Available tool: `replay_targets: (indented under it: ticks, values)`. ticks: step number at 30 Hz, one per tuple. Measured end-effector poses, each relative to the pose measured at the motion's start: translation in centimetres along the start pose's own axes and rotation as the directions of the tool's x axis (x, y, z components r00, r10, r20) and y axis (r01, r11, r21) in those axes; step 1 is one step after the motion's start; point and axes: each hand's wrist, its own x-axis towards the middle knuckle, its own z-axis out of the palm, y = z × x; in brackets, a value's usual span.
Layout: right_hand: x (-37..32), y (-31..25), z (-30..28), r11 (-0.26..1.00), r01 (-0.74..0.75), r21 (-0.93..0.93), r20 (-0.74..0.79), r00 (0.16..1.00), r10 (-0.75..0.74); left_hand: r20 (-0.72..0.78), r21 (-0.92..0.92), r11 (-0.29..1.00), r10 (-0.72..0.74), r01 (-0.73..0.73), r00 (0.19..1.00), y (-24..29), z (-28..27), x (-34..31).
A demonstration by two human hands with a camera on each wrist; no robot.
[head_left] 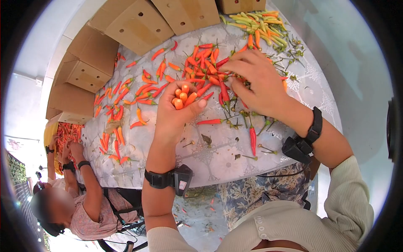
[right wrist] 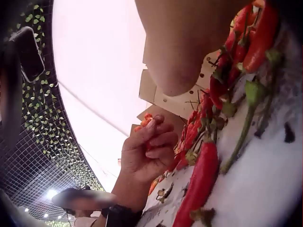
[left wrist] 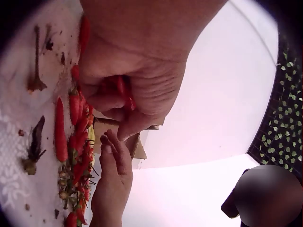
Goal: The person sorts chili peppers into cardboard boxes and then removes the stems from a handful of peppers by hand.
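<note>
My left hand [head_left: 168, 119] grips several orange-red chili peppers [head_left: 183, 96], their cut-looking ends facing up. In the left wrist view, its curled fingers [left wrist: 106, 101] wrap round red chilies at the palm. My right hand [head_left: 262, 84] is over the right side of the chili pile [head_left: 201, 65], with fingers stretched toward the left and the thumb apart below them. No chili shows in its fingers. Green stems [head_left: 245, 112] lie just under that hand. A single red chili [head_left: 252, 140] with its stem lies nearer me on the tablecloth.
Pale green and yellow chilies [head_left: 268, 25] are heaped at the far right, beside loose stems [head_left: 296, 48]. Cardboard boxes [head_left: 138, 25] line the far and left edges. Scattered chilies [head_left: 147, 89] spread leftward. Another person [head_left: 98, 206] works at a red chili heap [head_left: 69, 132] on the left.
</note>
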Motion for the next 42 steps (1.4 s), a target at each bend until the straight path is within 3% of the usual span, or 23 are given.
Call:
replay_targets:
  ticks: [2,5,8,11,14,17,20,23,26,32,38,41,42]
  values:
    - [0.5,0.0,1.5,0.999,0.027,-0.026,0.000,1.000,-0.027,-0.001,-0.014,0.999,-0.031,0.031,1.000,-0.2,-0.3,0.1]
    - [0.7,0.1,2.6,0.986,0.111,-0.121,0.179,0.980,-0.089,0.030,0.008,1.000,-0.027,0.027,0.999,0.0,0.3,0.0]
    - [1.1,-0.1,2.7,0.973,0.102,-0.209,0.242,0.969,-0.050,0.034,-0.041,0.996,-0.084,0.085,0.996,0.3,0.6,-0.1]
    - [0.9,0.7,2.9,0.980,0.103,-0.171,0.151,0.986,-0.077,0.014,-0.017,0.997,-0.079,0.080,0.997,0.3,0.8,-0.1]
    - [1.0,0.4,2.2,0.999,0.029,-0.035,-0.072,0.997,-0.032,-0.001,-0.017,0.996,-0.087,0.087,0.996,0.5,0.9,-0.1]
    - [1.0,-0.8,1.3,0.957,-0.136,0.258,-0.056,0.986,0.156,-0.062,-0.047,0.999,-0.015,0.012,0.998,-0.1,0.4,0.1]
    - [0.6,-1.5,1.1,0.886,-0.268,0.378,0.094,0.963,0.252,-0.156,-0.039,0.983,0.174,-0.182,0.972,0.0,0.5,0.0]
    - [0.3,-1.7,1.1,0.877,-0.178,0.446,0.108,0.984,0.145,-0.181,0.128,0.935,0.350,-0.331,0.919,0.0,0.9,0.0]
    - [0.3,-2.0,0.8,0.903,-0.092,0.419,0.083,0.995,0.063,-0.014,0.115,0.958,0.265,-0.262,0.964,0.4,1.3,-0.1]
    - [0.3,-1.6,0.7,0.892,-0.089,0.444,0.076,0.995,0.061,0.113,0.236,0.947,0.197,-0.219,0.974,-0.7,1.2,-0.2]
    - [0.4,-2.1,0.3,0.838,-0.270,0.474,0.195,0.960,0.199,0.059,0.290,0.955,0.042,-0.057,0.997,0.4,1.6,-0.6]
    - [0.4,-2.3,0.0,0.727,-0.411,0.550,0.298,0.910,0.289,0.077,0.276,0.952,0.113,-0.130,0.991,0.3,1.7,-0.6]
    - [0.4,-2.2,0.1,0.736,-0.393,0.551,0.282,0.918,0.280,0.084,0.267,0.957,0.097,-0.116,0.992,0.4,1.6,-0.6]
